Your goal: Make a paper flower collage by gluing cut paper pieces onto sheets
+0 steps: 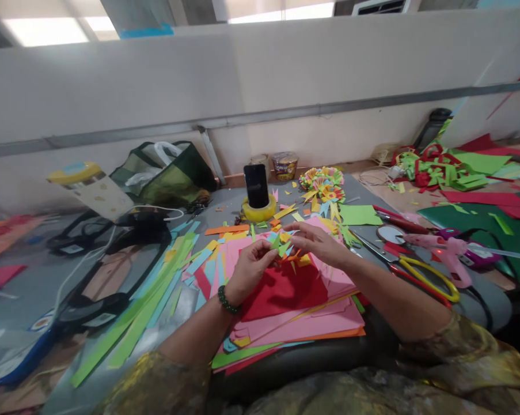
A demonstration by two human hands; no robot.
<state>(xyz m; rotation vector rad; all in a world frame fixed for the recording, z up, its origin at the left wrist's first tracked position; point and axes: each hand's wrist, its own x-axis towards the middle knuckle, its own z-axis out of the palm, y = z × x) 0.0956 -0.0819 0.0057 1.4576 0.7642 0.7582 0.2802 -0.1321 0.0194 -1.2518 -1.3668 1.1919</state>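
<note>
Near the far edge of a red sheet (pixel 281 297), in the head view, a small green paper piece (pixel 281 245) sits between the person's two hands, with pink sheets (pixel 292 325) stacked beneath the red one. The left hand (pixel 251 268) pinches the green piece between thumb and fingertips. The right hand (pixel 318 245) reaches over from the other side, fingers bent and close to the piece; whether it grips or only touches cannot be told.

The piece should be very light and bendable, stiff enough to keep a crease but easily crushed or torn. A gentle pinch at a folded edge or the base would suit it better than pressing its points. Being dry paper, it probably won't slip much.

Several details are hard to make out. The bent fingers cover part of the green piece, so its full shape and any join stay hidden. Orange scraps (pixel 291 257) lie so near the right fingertips that it is unclear whether they are attached to the piece. Beyond, a phone (pixel 256 184) stands in a yellow tape roll (pixel 260 212) on the worktop (pixel 358 190). Toward both sides the picture blurs, and a dark green sheet (pixel 462 222) is cut off at the right border.
</note>
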